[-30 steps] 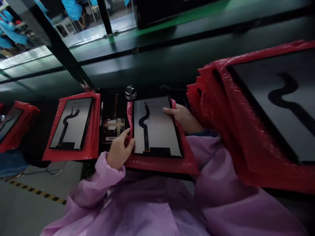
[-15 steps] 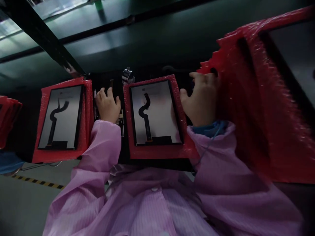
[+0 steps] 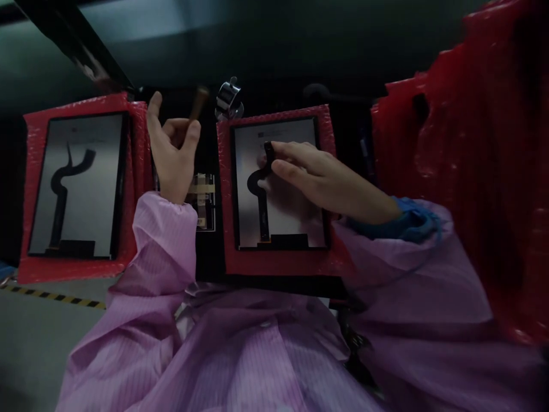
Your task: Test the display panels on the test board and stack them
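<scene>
In front of me a display panel lies on a red bubble-wrap bag. A curved black flex cable runs up its grey back. My right hand reaches over the panel from the right, its thumb and fingertips at the cable's upper end. To the left, my left hand is raised, pinching a small brown strip between thumb and finger, the other fingers partly stretched. The strip is blurred, so its exact kind is unclear. Beneath that hand lie small parts with pale tape.
A second display panel with a similar cable rests on red bubble wrap at the left. Behind the middle panel stands a shiny metal tape-like roll. Large red bubble-wrap bags fill the right side. Striped floor tape shows lower left.
My left hand has lifted a brown strip from among the small parts. My right hand has moved left from beside the red bags onto the middle panel's flex cable. The view has shifted.
</scene>
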`<action>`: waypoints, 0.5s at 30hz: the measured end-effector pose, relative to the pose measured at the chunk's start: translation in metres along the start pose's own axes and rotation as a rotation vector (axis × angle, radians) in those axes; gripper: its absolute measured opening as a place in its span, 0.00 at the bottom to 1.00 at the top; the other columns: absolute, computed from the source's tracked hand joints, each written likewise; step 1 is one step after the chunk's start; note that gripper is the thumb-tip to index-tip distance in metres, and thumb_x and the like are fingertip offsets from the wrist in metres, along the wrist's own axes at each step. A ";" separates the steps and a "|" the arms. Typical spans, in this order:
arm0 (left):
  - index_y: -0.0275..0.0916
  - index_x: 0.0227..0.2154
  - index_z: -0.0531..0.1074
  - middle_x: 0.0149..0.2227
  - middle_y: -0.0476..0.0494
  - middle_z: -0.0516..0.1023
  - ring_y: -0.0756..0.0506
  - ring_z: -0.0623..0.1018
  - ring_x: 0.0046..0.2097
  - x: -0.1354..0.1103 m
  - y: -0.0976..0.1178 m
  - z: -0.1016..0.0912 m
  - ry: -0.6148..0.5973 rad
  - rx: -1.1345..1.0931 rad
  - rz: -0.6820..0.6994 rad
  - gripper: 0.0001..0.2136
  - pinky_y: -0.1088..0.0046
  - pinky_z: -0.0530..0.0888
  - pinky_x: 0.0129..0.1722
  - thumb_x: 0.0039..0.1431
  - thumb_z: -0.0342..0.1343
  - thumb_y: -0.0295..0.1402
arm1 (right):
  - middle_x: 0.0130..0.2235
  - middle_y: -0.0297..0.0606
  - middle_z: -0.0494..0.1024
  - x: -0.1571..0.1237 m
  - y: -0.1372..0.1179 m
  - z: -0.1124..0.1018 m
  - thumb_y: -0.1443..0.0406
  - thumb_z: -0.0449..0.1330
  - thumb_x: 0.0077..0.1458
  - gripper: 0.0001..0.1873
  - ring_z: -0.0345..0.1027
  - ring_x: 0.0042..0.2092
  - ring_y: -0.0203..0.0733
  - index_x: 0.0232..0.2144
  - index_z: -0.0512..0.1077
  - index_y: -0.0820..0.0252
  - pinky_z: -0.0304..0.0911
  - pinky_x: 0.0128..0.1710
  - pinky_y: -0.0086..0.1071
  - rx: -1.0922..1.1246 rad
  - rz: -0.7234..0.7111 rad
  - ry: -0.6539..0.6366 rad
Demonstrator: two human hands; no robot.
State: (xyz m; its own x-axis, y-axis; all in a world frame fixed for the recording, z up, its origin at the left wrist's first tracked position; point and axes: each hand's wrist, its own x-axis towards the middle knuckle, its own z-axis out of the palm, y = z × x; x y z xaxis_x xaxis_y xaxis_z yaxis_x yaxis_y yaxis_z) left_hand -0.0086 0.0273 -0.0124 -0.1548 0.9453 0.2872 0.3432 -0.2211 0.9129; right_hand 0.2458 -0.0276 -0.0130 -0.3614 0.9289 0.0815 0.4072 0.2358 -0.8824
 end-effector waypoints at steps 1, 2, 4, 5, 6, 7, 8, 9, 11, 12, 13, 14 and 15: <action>0.48 0.60 0.60 0.34 0.55 0.76 0.50 0.77 0.39 0.000 0.003 0.000 0.004 -0.073 0.006 0.24 0.68 0.73 0.49 0.66 0.61 0.29 | 0.53 0.39 0.79 0.002 -0.002 0.004 0.50 0.54 0.69 0.20 0.70 0.59 0.51 0.54 0.75 0.51 0.63 0.63 0.54 0.013 -0.011 0.000; 0.47 0.57 0.63 0.33 0.56 0.76 0.51 0.76 0.37 0.000 0.005 0.000 -0.005 -0.121 0.016 0.20 0.70 0.73 0.47 0.67 0.60 0.29 | 0.52 0.39 0.80 0.003 -0.004 0.009 0.51 0.51 0.70 0.21 0.70 0.58 0.50 0.53 0.76 0.51 0.63 0.62 0.53 0.025 -0.022 0.001; 0.46 0.51 0.68 0.33 0.56 0.77 0.52 0.75 0.34 0.000 0.007 -0.001 -0.053 -0.154 0.058 0.11 0.71 0.72 0.42 0.68 0.59 0.30 | 0.49 0.39 0.81 0.005 -0.007 0.018 0.51 0.48 0.72 0.21 0.71 0.56 0.48 0.52 0.76 0.52 0.63 0.61 0.50 0.044 -0.041 0.009; 0.46 0.48 0.69 0.33 0.56 0.76 0.52 0.75 0.33 -0.001 0.007 -0.002 -0.085 -0.149 0.085 0.08 0.71 0.72 0.40 0.69 0.58 0.32 | 0.48 0.39 0.81 0.004 -0.008 0.021 0.51 0.47 0.72 0.21 0.71 0.55 0.47 0.51 0.76 0.51 0.63 0.61 0.49 0.052 -0.048 0.018; 0.46 0.46 0.70 0.32 0.55 0.76 0.52 0.74 0.31 -0.003 0.007 -0.003 -0.117 -0.131 0.113 0.05 0.71 0.71 0.38 0.70 0.58 0.34 | 0.48 0.38 0.81 0.003 -0.009 0.024 0.51 0.47 0.72 0.21 0.71 0.55 0.47 0.49 0.76 0.51 0.63 0.60 0.48 0.058 -0.057 0.028; 0.46 0.45 0.71 0.31 0.55 0.75 0.52 0.73 0.30 -0.004 0.007 -0.003 -0.146 -0.101 0.141 0.04 0.71 0.70 0.35 0.71 0.58 0.37 | 0.47 0.38 0.81 0.002 -0.009 0.026 0.51 0.47 0.72 0.20 0.71 0.54 0.47 0.47 0.76 0.51 0.63 0.60 0.47 0.065 -0.067 0.036; 0.47 0.45 0.72 0.31 0.54 0.73 0.51 0.72 0.30 -0.006 0.007 -0.004 -0.172 -0.060 0.168 0.06 0.71 0.69 0.33 0.71 0.57 0.41 | 0.47 0.38 0.81 0.001 -0.009 0.028 0.52 0.47 0.72 0.20 0.71 0.54 0.47 0.45 0.76 0.51 0.62 0.60 0.47 0.071 -0.076 0.041; 0.47 0.45 0.72 0.32 0.53 0.72 0.51 0.72 0.30 -0.008 0.006 -0.004 -0.194 -0.019 0.195 0.09 0.71 0.68 0.32 0.70 0.57 0.45 | 0.47 0.38 0.80 0.000 -0.009 0.029 0.52 0.48 0.72 0.19 0.71 0.54 0.47 0.43 0.76 0.51 0.62 0.60 0.47 0.075 -0.084 0.044; 0.47 0.45 0.71 0.33 0.52 0.71 0.50 0.71 0.30 -0.011 0.006 -0.004 -0.238 0.058 0.244 0.12 0.71 0.67 0.30 0.71 0.54 0.49 | 0.48 0.39 0.80 -0.002 -0.008 0.030 0.53 0.50 0.71 0.16 0.71 0.54 0.47 0.41 0.75 0.52 0.63 0.59 0.48 0.080 -0.093 0.045; 0.46 0.44 0.71 0.33 0.51 0.71 0.50 0.71 0.29 -0.012 0.007 -0.004 -0.257 0.094 0.272 0.13 0.70 0.67 0.30 0.72 0.52 0.49 | 0.48 0.39 0.80 -0.002 -0.007 0.031 0.54 0.52 0.70 0.14 0.70 0.54 0.48 0.39 0.74 0.52 0.63 0.59 0.48 0.081 -0.096 0.041; 0.45 0.41 0.71 0.32 0.51 0.71 0.50 0.71 0.30 -0.012 0.007 -0.005 -0.270 0.134 0.303 0.12 0.70 0.67 0.31 0.73 0.51 0.47 | 0.48 0.39 0.80 -0.002 -0.007 0.031 0.56 0.53 0.69 0.12 0.70 0.53 0.48 0.38 0.73 0.53 0.63 0.58 0.48 0.083 -0.099 0.035; 0.44 0.38 0.72 0.32 0.50 0.72 0.50 0.72 0.30 -0.012 0.007 -0.005 -0.280 0.176 0.335 0.13 0.69 0.68 0.33 0.74 0.49 0.45 | 0.48 0.39 0.80 -0.002 -0.007 0.032 0.57 0.55 0.68 0.11 0.70 0.53 0.48 0.36 0.72 0.53 0.63 0.57 0.49 0.085 -0.103 0.030; 0.44 0.34 0.72 0.32 0.49 0.73 0.49 0.73 0.32 -0.012 0.008 -0.005 -0.291 0.220 0.368 0.13 0.68 0.69 0.35 0.74 0.49 0.42 | 0.48 0.39 0.80 -0.002 -0.007 0.033 0.58 0.55 0.68 0.10 0.70 0.52 0.48 0.35 0.71 0.54 0.64 0.56 0.49 0.087 -0.108 0.026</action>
State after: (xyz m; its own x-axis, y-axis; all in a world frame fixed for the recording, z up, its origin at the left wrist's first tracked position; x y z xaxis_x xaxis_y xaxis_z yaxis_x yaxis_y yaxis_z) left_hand -0.0087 0.0133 -0.0071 0.2658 0.8490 0.4566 0.5176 -0.5253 0.6754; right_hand 0.2158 -0.0404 -0.0223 -0.3766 0.9068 0.1896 0.2924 0.3105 -0.9045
